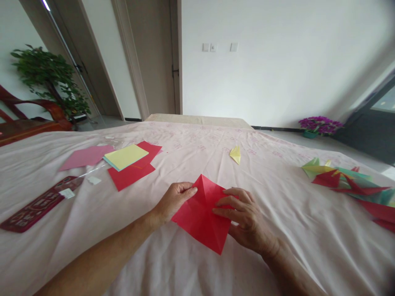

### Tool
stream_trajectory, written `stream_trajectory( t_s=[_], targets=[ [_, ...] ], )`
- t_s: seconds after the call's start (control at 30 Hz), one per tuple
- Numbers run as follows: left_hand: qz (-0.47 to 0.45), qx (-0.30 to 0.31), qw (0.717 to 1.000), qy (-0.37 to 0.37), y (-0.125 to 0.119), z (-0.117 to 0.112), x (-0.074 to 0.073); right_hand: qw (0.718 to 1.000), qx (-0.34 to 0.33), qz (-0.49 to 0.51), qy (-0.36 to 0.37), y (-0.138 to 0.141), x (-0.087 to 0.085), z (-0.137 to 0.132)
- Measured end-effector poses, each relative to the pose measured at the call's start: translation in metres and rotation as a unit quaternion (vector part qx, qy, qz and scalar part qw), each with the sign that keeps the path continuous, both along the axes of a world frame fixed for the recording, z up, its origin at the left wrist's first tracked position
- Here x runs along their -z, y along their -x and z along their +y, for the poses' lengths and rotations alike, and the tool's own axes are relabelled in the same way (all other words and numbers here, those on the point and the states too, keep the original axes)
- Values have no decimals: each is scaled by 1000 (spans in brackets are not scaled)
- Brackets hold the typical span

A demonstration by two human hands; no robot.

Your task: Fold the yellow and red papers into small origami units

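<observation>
While left grip [175,201] and right grip [244,214] hold red paper's [203,220] edges, bare cloth [193,158] adjoins.

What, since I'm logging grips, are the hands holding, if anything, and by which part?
A red paper sheet: the left hand pinches its upper-left edge; the right hand lays fingers over its right side; whether it grips there is unclear.

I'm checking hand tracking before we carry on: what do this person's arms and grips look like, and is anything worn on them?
The left grip and right grip are bare five-fingered human hands without gloves. The left forearm and right forearm show no sleeves, cables or markings. No watch, bracelet or ring shows; hidden sides can't be checked.
</observation>
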State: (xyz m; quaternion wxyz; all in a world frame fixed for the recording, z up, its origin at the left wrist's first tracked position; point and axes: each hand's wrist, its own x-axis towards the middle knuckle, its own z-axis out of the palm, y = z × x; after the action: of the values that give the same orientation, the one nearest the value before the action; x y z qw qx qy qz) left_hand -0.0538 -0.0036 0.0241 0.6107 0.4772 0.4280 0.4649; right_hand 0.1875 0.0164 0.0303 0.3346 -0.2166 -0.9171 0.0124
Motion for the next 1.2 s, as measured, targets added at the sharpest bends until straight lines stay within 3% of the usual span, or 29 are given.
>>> stream_trajectory(
  t_s=[0.27, 0.5, 0.83, 1.2],
  targets=[
    [34, 35, 999, -12, -4, -5, -3, 999, 22, 30, 38, 1, 12, 3],
    [88, 68, 993, -46, -12, -9, -3, 989, 54, 80, 112, 8, 10, -2],
    [140, 78, 983, -91, -22, -15, 1, 967, 109, 139, 184, 12, 24, -9],
    [194, 90, 969, -119, -27, -19, -6, 943, 78, 145, 289, 10, 8, -6]
  ],
)
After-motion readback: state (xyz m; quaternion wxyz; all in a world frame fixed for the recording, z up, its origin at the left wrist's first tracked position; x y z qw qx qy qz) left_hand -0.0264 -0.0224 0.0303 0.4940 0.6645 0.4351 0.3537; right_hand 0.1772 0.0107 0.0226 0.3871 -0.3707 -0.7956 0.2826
